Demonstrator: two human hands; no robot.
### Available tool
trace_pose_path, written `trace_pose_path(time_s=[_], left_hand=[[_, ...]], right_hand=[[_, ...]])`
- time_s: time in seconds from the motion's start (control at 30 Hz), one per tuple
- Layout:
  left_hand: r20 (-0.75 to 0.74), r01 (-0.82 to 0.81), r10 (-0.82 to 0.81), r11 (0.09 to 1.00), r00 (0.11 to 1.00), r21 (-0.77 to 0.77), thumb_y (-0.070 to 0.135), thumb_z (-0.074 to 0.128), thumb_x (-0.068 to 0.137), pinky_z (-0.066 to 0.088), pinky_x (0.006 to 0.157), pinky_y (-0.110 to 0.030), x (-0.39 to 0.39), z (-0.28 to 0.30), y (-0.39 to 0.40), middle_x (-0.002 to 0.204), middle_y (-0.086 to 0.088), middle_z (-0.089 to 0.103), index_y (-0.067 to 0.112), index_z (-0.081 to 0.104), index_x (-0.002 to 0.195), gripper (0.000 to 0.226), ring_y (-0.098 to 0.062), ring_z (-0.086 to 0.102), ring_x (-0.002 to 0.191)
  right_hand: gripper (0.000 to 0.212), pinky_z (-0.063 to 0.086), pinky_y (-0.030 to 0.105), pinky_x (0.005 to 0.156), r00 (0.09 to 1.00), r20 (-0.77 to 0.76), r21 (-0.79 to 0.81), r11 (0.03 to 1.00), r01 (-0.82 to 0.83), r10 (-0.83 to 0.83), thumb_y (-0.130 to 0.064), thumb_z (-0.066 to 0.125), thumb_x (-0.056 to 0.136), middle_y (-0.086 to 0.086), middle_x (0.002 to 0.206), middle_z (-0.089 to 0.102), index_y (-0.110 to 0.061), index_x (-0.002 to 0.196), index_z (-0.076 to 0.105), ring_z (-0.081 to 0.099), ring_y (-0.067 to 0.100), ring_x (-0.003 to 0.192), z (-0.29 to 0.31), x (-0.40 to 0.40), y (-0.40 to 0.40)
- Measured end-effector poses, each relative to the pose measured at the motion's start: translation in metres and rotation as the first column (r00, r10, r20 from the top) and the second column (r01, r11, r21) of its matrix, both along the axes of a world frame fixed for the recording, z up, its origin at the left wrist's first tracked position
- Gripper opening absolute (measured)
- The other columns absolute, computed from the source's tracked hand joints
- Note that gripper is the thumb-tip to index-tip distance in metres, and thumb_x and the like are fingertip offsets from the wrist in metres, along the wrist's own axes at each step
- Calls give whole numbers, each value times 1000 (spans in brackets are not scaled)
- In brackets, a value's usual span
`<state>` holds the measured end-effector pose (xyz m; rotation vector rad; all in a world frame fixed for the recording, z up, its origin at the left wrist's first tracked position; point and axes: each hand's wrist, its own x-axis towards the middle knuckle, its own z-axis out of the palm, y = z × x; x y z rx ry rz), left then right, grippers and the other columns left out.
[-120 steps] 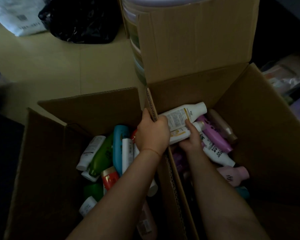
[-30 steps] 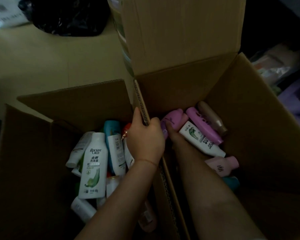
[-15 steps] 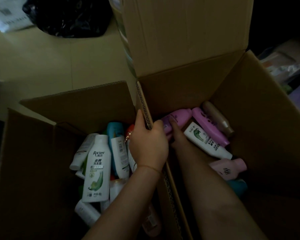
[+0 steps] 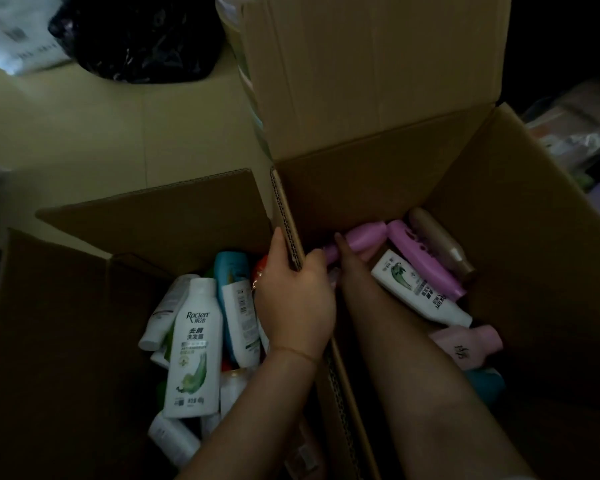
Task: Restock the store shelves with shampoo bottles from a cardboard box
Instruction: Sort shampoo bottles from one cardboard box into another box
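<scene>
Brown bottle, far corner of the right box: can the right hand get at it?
Probably yes. The right hand already holds a purple bottle near the brown bottle; nothing lies over it.

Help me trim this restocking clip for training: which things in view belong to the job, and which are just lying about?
Job:
- right cardboard box
- left cardboard box
- purple bottle, touched by the right hand
- white Raclen bottle
- left hand, gripping the cardboard edge between the boxes

Lying about:
- black plastic bag
- white package
</scene>
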<state>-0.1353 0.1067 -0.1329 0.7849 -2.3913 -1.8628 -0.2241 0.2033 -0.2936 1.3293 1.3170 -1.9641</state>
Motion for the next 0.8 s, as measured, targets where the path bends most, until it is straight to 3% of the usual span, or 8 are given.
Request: trace_pose_path(time_s=[0.1,0.17,0.2,0.3,0.4,0.5,0.7,0.8], left_hand=[[-5,-3,3,1000,1000,-17,57,47,64,51,96,-49,-1,-2,-1,114,0,70,34,57,135,75,-25,62,110],[2,3,-3,1000,1000,-29,58,46,64,51,96,-49,-1,-3,0,114,2,70,35,56,135,75,-24,62,109],[3,2,-2,1000,1000,-29,58,46,64,51,96,-48,-1,-3,0,114,3,70,35,55,136,76,-23,62,109],[5,5,-5,1000,1000,-19,57,46,65,51,95,-48,-1,-4,0,114,3,70,36,54,137,76,-23,63,108],[12,3,-3,1000,1000,-27,55,45,66,53,91,-47,-1,-4,1,108,3,70,35,54,136,74,-23,64,102],[17,-1,2,1000,1000,-28,52,45,66,53,91,-47,-2,-4,1,109,1,70,34,55,136,72,-23,64,103],[22,0,1,999,1000,-39,45,47,72,53,90,-44,-4,-6,4,108,3,71,34,54,136,65,-20,65,99],[26,3,-2,998,1000,-62,43,46,73,53,89,-42,-5,-5,3,107,3,71,33,53,136,64,-22,64,97]], right_hand=[[85,57,45,73,993,-11,-5,994,114,-114,-66,82,56,15,101,71,-17,120,58,71,33,84,-6,5,-8],[105,55,58,79,992,-12,-16,992,123,-123,-77,82,37,15,102,73,-21,122,59,73,35,84,-25,8,-9],[109,55,57,82,992,-12,-7,992,124,-124,-78,82,35,14,103,73,-20,123,58,73,35,85,-27,9,-8],[84,55,45,87,985,-64,-77,985,153,-158,-66,79,60,14,110,71,-15,124,57,70,32,96,-4,10,-1],[66,51,48,95,968,-126,-169,966,194,-216,-56,69,81,16,120,68,-14,132,56,65,32,109,4,9,4],[70,44,52,106,959,-122,-228,948,223,-255,-55,70,80,15,123,67,-15,135,55,63,33,114,3,3,4],[88,48,51,98,955,-93,-280,928,246,-281,-50,91,51,13,120,69,-19,127,61,65,34,109,11,-9,5],[53,50,50,96,956,-132,-261,939,222,-263,-43,77,77,15,115,69,-15,119,60,65,34,106,39,-5,6]])
